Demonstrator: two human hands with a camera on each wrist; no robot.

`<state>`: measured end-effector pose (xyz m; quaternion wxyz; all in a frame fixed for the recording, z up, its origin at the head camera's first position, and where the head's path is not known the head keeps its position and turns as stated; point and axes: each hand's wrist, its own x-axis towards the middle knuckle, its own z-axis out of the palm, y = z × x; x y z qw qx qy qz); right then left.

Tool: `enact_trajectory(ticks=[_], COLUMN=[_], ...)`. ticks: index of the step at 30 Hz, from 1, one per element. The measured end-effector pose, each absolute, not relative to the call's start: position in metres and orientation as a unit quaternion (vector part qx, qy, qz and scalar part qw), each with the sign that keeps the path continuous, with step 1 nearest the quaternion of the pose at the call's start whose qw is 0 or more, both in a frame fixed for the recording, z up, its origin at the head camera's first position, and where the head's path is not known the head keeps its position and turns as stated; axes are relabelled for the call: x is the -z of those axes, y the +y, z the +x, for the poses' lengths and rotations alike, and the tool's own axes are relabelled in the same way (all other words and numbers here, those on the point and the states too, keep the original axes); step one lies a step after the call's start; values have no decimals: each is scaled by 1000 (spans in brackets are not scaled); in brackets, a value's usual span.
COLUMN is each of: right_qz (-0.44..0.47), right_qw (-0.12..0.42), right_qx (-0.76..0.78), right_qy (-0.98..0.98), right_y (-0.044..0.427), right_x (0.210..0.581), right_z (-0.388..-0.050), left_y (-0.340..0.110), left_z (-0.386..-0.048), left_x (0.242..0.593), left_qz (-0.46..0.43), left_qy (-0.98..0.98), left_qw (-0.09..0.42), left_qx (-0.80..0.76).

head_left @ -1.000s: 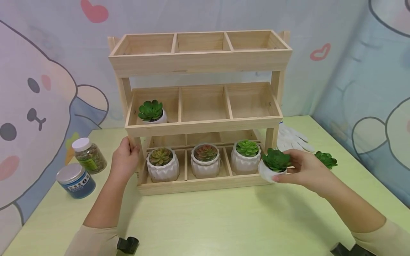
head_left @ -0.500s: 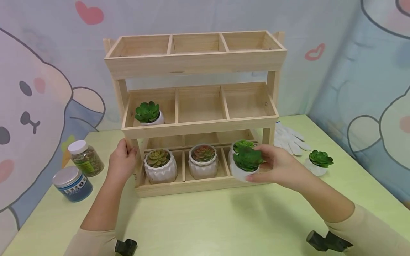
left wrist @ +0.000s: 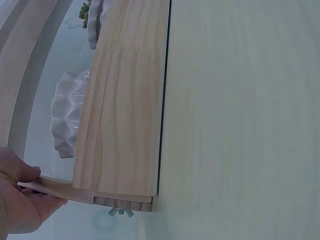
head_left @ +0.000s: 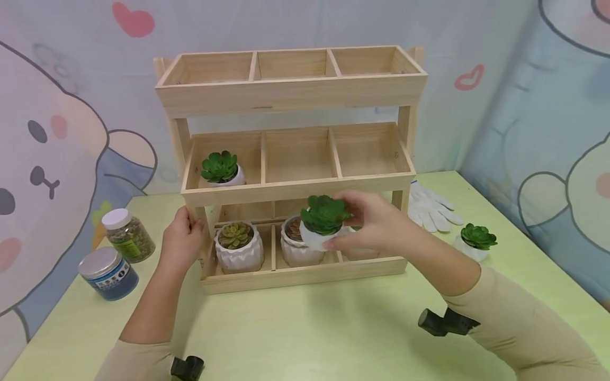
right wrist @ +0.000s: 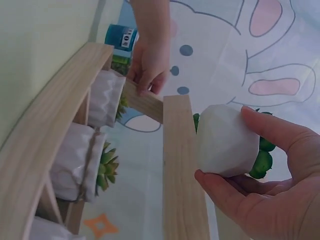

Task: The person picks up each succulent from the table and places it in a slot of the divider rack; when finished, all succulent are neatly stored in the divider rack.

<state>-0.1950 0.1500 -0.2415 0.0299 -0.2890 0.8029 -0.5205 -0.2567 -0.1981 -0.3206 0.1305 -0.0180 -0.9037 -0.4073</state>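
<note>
A three-tier wooden shelf (head_left: 290,96) stands in the middle of the head view. My left hand (head_left: 182,241) grips its left upright; in the left wrist view the thumb and fingers close round that upright (left wrist: 60,188). My right hand (head_left: 378,222) holds a potted green succulent (head_left: 325,216) by its white pot (right wrist: 227,142), in front of the shelf below the middle tier. Behind it, the bottom tier carries a yellowish succulent (head_left: 235,235), a reddish succulent (head_left: 299,253), partly hidden, and a pot (head_left: 362,254) mostly covered by my right hand. Another green succulent (head_left: 220,167) sits in the middle tier's left compartment.
On the left stand a white-lidded jar of granules (head_left: 128,238) and a blue jar (head_left: 108,275). At right, a small potted succulent (head_left: 475,241) and white gloves (head_left: 431,206) lie on the pale table (head_left: 286,328). A patterned cloth (head_left: 505,121) hangs behind.
My right hand has carried the potted succulent leftward from beside the shelf's right end to the middle, and slightly up. The left hand keeps its grip on the upright.
</note>
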Motion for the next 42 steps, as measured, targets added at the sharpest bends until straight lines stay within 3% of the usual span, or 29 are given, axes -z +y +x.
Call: enact_trajectory(ticks=[9, 18, 28, 42], right_qz=[-290, -243, -199, -168], right_qw=[26, -32, -83, -77], right_qx=[508, 496, 506, 392], right_qy=[811, 833, 835, 901], right_y=[128, 117, 113, 107], right_x=[211, 179, 190, 200], right_z=[-215, -233, -264, -284], left_y=[-197, -197, -199, -198], left_z=[-258, -259, -257, -257], left_x=[319, 319, 318, 320], left_qz=[-19, -14, -14, -21], left_qy=[-905, -904, -906, -908], left_qw=[132, 142, 125, 132], left_qx=[403, 402, 404, 398])
